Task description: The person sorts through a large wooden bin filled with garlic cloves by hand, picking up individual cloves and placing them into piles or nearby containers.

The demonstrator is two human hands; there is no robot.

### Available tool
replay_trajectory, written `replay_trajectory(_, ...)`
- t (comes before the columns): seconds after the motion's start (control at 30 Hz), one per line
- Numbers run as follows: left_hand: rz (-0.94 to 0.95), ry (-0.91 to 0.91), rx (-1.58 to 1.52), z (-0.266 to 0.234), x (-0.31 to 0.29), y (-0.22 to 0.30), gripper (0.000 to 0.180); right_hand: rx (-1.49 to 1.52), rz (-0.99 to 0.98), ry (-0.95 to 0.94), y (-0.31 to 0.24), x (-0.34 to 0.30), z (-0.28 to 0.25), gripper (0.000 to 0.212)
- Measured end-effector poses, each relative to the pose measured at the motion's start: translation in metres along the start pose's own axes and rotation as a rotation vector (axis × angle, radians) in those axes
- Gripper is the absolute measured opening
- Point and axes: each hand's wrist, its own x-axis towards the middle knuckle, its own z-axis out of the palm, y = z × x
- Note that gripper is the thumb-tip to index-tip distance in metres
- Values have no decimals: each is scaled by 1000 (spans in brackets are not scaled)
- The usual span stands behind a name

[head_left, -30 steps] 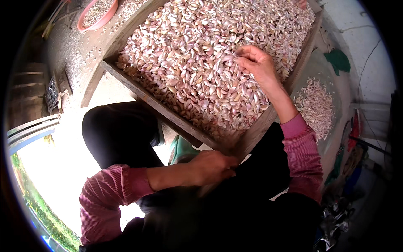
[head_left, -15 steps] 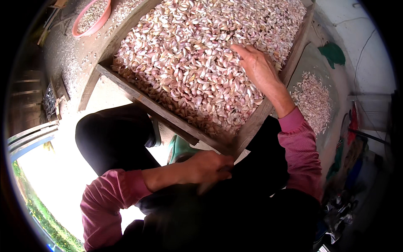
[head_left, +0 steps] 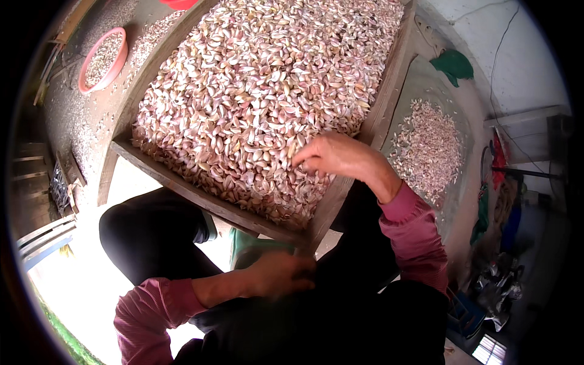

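Observation:
A shallow wooden tray point(head_left: 188, 193) full of loose garlic cloves point(head_left: 255, 91) stands in front of my knees. Over its near right part, my right hand point(head_left: 340, 157) reaches across the side board, fingers bent together and their tips down at the cloves. Whatever lies between those fingertips is too small to make out. Below the tray's near corner, my left hand point(head_left: 277, 274) is held low in front of my lap. Its fingers are curled and a little blurred, hiding anything inside them.
Beyond the tray's right side, small pale pieces point(head_left: 429, 149) lie heaped on a greenish sheet, with a dark green cloth item point(head_left: 453, 66) near the wall. At the far left a pink basin point(head_left: 120, 61) holds more pieces. A green object point(head_left: 246, 243) shows under the tray.
My right hand has drawn back toward the tray's near right edge, its outstretched fingers now bent. My left hand stays low by my lap, still curled. The view has shifted.

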Motion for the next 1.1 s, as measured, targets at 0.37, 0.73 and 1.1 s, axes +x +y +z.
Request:
replay_trajectory(0.37,78,-94,-32,-14,14,8,35,9,303,681,46,73,-122,43)
replay_trajectory(0.73,193,-19,-115,-3,19,1,41,-619,278,937,136,24,-120,40)
replay_trajectory(1.1,49,-138,-155,-16,19,10,39,-417,638,895,108,71,-76,54)
